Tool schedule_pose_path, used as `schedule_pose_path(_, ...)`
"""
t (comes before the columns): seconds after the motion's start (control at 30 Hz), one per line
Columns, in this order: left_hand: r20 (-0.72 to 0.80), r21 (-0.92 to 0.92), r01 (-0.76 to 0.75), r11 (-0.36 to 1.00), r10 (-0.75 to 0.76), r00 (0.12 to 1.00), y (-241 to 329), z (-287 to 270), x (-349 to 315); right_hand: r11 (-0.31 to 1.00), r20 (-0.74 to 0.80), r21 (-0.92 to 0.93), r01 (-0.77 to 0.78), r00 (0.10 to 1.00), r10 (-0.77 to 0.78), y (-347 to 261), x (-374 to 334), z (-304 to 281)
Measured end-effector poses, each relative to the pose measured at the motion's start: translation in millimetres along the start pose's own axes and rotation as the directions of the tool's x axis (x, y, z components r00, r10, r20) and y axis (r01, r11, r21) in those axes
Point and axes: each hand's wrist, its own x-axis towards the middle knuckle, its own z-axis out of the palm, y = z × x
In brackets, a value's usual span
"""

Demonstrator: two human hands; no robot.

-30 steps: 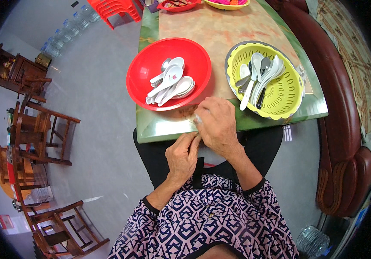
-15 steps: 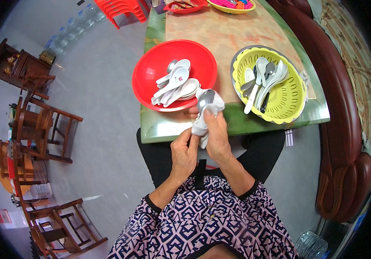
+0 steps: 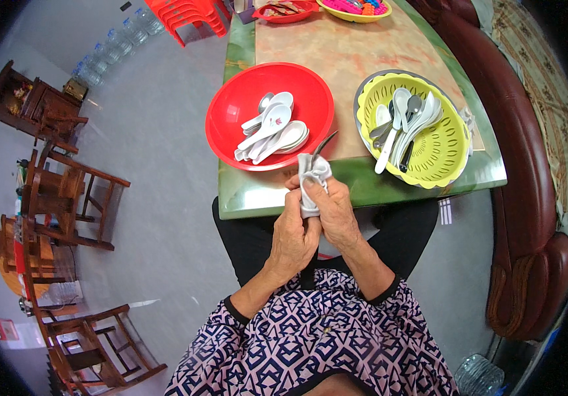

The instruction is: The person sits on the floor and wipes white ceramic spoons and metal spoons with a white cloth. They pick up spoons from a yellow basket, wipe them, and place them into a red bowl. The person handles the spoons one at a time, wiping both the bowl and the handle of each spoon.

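Note:
Both my hands meet at the table's near edge around a metal spoon (image 3: 324, 142) wrapped in a white cloth (image 3: 313, 173). My right hand (image 3: 338, 211) is closed with its thumb pressed on the cloth. Just beside it, my left hand (image 3: 293, 231) is closed on the lower end of the bundle; the spoon's handle is hidden there. The spoon's bowl sticks out above the cloth, seen edge-on. Beyond my hands, a red basin (image 3: 231, 86) holds white soup spoons (image 3: 275, 125) and a metal one. On the right, a yellow colander (image 3: 439, 158) carries white spoons and metal ones (image 3: 414, 104).
The colander sits inside a grey bowl (image 3: 361, 89) on the green-edged table (image 3: 251, 204). Farther back are a red tray (image 3: 287, 14) and a yellow basket (image 3: 353, 14). Wooden chairs (image 3: 79, 198) stand left, a brown leather sofa (image 3: 522, 218) right.
The spoon has turned from bowl facing up to edge-on. My left hand has moved slightly right and lower, closer to my right hand, and the cloth has shifted down the spoon.

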Motion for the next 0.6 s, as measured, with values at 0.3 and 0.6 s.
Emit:
schedule_pose_path(0.3, -0.143, -0.245, 0.011, 0.970, -0.047, 0.989, 3.2, -37.7, 46.3, 0.710, 0.116, -0.682, 0.175, 0.984, -0.132, -20.4, 0.0, -13.0)
schedule_pose_path(0.6, -0.216, -0.223, 0.002, 0.975, -0.052, 0.975, 3.8, -33.9, 60.4, 0.929, 0.141, -0.321, -0.186, 0.960, 0.241, -23.3, -9.2, -14.6)
